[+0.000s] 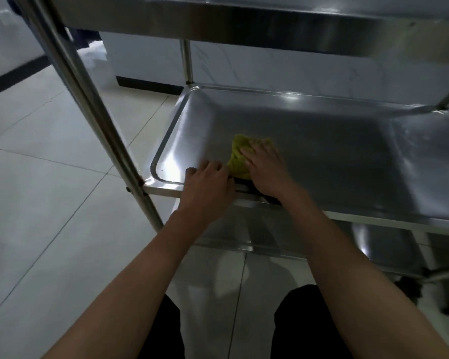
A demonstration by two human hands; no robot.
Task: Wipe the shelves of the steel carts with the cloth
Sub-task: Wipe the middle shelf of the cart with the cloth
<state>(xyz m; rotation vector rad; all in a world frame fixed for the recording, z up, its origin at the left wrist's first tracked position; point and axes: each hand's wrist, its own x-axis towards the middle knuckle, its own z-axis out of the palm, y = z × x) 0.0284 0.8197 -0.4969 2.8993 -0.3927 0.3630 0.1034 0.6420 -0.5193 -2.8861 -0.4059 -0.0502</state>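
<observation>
A steel cart fills the view, and its middle shelf point(322, 141) is a shallow tray with a raised rim. A yellow-green cloth point(237, 156) lies bunched on this shelf near its front edge. My right hand point(266, 168) lies flat on the cloth, fingers spread, and presses it onto the steel. My left hand point(209, 185) holds the shelf's front rim just left of the cloth, fingers curled over the edge. The cloth's right part is hidden under my right hand.
The cart's top shelf point(244, 19) hangs overhead across the upper view. A slanted steel post point(88, 99) runs down at the left. A lower shelf point(270, 234) sits below. Pale floor tiles point(49, 190) spread left, and a white cabinet point(145, 60) stands behind.
</observation>
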